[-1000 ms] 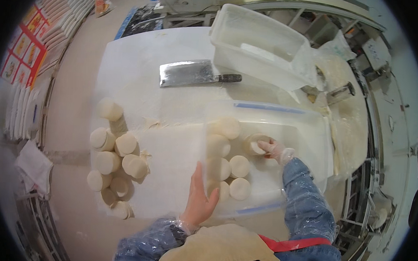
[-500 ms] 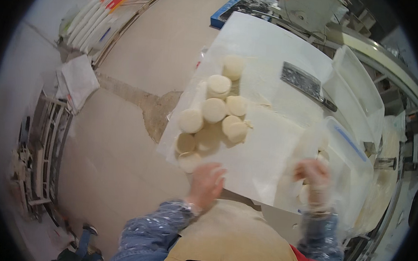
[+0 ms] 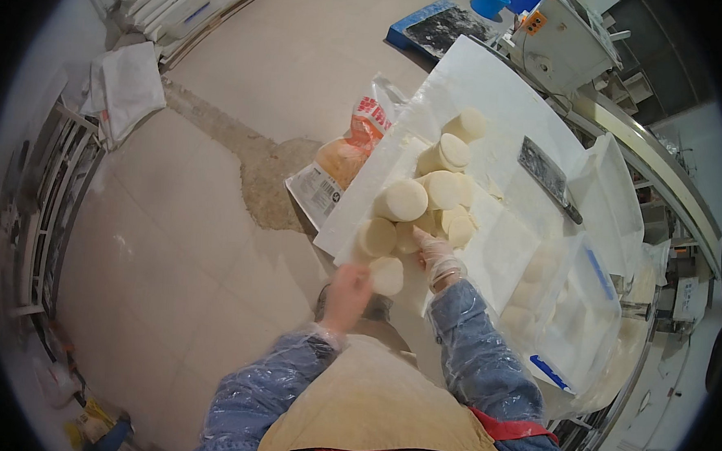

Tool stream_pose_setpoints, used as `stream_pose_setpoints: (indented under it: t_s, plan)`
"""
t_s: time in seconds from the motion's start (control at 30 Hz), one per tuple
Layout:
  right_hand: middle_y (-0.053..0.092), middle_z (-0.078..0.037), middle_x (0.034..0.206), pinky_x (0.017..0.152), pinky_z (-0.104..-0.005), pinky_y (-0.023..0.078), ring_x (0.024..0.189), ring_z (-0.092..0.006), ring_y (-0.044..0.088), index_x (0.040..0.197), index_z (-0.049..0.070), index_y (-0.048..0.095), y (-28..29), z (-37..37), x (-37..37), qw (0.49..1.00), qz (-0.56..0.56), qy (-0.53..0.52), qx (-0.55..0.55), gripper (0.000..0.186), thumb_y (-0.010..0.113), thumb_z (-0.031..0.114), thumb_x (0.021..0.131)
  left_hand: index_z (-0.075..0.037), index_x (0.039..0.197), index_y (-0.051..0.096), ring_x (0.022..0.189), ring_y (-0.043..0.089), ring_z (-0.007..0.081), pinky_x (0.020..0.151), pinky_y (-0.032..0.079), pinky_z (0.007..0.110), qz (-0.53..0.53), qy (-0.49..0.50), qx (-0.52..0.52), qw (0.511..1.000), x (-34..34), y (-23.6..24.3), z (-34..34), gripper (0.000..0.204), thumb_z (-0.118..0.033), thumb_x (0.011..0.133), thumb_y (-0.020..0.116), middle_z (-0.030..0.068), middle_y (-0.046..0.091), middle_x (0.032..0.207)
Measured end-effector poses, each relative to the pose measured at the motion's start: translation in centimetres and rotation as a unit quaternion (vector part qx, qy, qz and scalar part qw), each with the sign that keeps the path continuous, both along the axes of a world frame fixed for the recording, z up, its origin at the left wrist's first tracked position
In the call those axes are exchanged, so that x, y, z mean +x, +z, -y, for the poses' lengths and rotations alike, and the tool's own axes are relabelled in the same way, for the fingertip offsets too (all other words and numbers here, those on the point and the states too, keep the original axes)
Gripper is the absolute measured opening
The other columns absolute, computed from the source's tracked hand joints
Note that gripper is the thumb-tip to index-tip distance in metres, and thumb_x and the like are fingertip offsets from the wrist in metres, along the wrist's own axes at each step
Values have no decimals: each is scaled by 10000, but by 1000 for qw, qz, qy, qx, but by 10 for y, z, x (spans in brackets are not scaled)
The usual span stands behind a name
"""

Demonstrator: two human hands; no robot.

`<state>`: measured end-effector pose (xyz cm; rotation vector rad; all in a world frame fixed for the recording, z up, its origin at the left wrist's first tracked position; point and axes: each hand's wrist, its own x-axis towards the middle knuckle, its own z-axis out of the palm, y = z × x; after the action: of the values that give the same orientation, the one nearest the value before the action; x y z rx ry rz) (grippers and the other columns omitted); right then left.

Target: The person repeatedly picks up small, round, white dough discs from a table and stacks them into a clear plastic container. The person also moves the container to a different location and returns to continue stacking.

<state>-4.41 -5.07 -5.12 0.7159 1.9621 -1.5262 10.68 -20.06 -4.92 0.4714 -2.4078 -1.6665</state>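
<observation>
On the table (image 3: 492, 84), 1 cleaver (image 3: 546, 171) lies between pale discs (image 3: 405, 200) and bin (image 3: 616, 186).

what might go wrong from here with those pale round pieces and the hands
The nearest pale disc sits close to the table's near edge; the left hand beside it could nudge it off.
The right hand is among crowded discs, so one might get knocked.
The cleaver lies uncovered; a reaching hand could catch its blade.
</observation>
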Motion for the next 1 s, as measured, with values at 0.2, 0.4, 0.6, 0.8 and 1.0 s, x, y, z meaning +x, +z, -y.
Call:
stream_pose_setpoints:
  t_s: [0.2, 0.4, 0.6, 0.8, 1.0]
  plan:
    - [616, -92, 916, 620, -291, 489, 747, -150, 588, 1047, 15, 565, 60, 0, 37, 993, -90, 33, -61, 370, 692, 206, 757, -11, 990, 559, 702, 557, 151, 620, 465, 251, 5, 31, 5, 1000, 6, 0, 1, 198, -63, 804, 603, 90, 531, 925]
    - [616, -80, 919, 652, -255, 486, 775, -138, 593, 1004, 3, 601, 56, -1, 73, 974, -148, 138, -105, 278, 671, 153, 782, -16, 1054, 563, 765, 552, 134, 683, 465, 247, 36, 25, 71, 997, 11, -9, 1, 228, -84, 836, 571, 88, 543, 956]
    - [624, -171, 860, 756, -370, 446, 831, -301, 593, 938, 37, 655, 23, 22, 39, 941, -293, 133, 104, 330, 627, 320, 772, -27, 1093, 561, 782, 529, 114, 699, 446, 226, 54, 24, 82, 995, 15, -9, -2, 254, -72, 844, 537, 61, 538, 987]
    - [619, -167, 885, 776, -401, 444, 875, -324, 582, 824, 50, 645, 30, 44, 28, 866, -365, 249, 233, 182, 601, 224, 800, -25, 1116, 552, 812, 525, 108, 729, 440, 215, 52, 30, 113, 992, 23, 2, -4, 273, -58, 847, 515, 56, 531, 1003]
    - [621, -112, 874, 757, -329, 463, 825, -234, 589, 887, 33, 586, 62, 51, 54, 829, -512, 217, 60, 114, 628, 92, 799, -24, 1117, 551, 842, 536, 112, 749, 445, 223, 52, 46, 115, 991, 30, -1, 6, 275, -53, 846, 523, 58, 535, 1003]
